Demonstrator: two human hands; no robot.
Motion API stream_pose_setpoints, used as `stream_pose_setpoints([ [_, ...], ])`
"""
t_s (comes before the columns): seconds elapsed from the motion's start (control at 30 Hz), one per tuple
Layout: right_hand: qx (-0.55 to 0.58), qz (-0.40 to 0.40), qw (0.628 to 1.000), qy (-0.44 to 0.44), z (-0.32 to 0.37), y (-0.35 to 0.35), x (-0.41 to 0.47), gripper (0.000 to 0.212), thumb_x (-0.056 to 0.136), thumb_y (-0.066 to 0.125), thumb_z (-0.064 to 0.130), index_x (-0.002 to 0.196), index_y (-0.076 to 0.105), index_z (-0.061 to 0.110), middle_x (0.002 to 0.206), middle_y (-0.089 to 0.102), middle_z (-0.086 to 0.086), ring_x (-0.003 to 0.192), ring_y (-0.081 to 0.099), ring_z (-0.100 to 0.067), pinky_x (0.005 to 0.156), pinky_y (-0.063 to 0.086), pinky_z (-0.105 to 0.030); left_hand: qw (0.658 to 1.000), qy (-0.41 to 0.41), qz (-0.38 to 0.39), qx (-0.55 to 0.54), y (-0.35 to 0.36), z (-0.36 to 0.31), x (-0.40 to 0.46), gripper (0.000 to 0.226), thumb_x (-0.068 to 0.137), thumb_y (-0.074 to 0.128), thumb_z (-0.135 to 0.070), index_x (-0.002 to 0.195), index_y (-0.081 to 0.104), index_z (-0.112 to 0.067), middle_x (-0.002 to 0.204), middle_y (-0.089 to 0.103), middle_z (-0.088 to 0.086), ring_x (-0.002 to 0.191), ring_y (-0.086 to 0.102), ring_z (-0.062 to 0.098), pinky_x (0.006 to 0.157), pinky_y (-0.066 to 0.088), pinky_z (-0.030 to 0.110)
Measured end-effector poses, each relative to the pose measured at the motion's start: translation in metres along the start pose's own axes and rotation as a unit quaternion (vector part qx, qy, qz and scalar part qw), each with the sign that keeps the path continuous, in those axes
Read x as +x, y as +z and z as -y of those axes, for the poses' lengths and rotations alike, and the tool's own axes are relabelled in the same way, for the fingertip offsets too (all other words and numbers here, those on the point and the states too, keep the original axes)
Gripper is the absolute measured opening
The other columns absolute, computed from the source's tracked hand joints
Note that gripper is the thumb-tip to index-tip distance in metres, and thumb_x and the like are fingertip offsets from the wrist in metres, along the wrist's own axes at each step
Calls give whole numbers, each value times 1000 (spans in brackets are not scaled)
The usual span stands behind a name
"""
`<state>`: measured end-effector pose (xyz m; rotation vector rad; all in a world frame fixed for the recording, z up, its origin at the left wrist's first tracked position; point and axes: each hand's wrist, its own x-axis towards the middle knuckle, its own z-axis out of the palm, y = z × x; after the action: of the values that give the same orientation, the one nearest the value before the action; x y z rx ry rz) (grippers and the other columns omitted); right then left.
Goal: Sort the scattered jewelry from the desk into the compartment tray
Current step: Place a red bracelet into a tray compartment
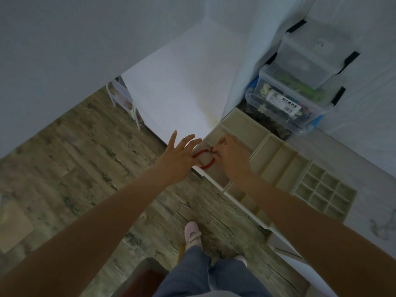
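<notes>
The red bracelet [203,158] hangs over the tray's [276,155] left-edge compartment, right hand [230,156] pinching its clasp, left hand [182,154] spread beside it; it looks light and limp, best held there.

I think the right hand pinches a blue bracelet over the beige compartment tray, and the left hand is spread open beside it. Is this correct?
Not quite: the bracelet is red, not blue, as the head view shows. The right hand does pinch it over the beige compartment tray, the left hand spread open beside it.
</notes>
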<state>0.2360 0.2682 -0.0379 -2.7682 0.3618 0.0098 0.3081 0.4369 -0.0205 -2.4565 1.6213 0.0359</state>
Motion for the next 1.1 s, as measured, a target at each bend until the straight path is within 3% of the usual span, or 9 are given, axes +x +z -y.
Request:
stream_pose_setpoints([
  [0.13,-28,-13,1000,0,2,3,6,26,91,55,33,110,61,16,118,50,-5,108,50,-21,90,47,-37,1000,-14,-11,-8,-6,-3,2,47,55,76,-8,95,73,-32,135,51,14,130,43,35,98,26,70],
  [0.23,-16,-22,1000,-5,4,4,11,24,92,52,29,111,59,16,117,51,-6,105,51,-22,85,47,-35,999,-24,31,-1,-5,0,7,41,84,52,-12,120,60,-30,156,14,10,145,2,29,109,-3,63],
  [0.3,-9,-14,1000,-11,3,4,15,23,92,53,26,110,62,15,117,51,-7,105,51,-23,85,48,-36,997,-35,67,9,-6,4,10,37,89,45,-14,120,59,-29,157,2,7,145,-9,25,109,-11,60],
  [0.53,-49,20,997,-54,7,10,29,25,92,56,25,112,67,17,117,52,-3,110,49,-21,87,46,-30,995,-32,94,-15,-6,5,12,38,88,47,-14,120,60,-29,156,5,6,145,-8,24,110,-9,60],
  [0.7,38,-22,999,-6,1,-3,15,26,94,52,22,112,66,10,117,52,-6,104,50,-19,85,48,-35,993,-37,104,-35,-7,7,10,46,89,46,-16,130,51,-37,157,3,7,145,-8,25,110,-8,59],
  [0.9,-41,50,997,-50,-7,-2,-2,28,93,53,26,119,65,21,135,42,-2,126,39,-19,105,38,-36,991,-53,107,-63,-8,6,5,49,90,46,-14,132,48,-38,156,3,9,145,-7,26,112,-5,59],
  [1.1,-27,18,999,-42,1,0,7,26,90,59,20,114,68,15,128,50,-4,121,44,-22,100,41,-38,991,-34,116,-54,-8,3,9,52,88,46,-11,133,47,-37,156,2,7,145,-9,25,111,-7,59],
])
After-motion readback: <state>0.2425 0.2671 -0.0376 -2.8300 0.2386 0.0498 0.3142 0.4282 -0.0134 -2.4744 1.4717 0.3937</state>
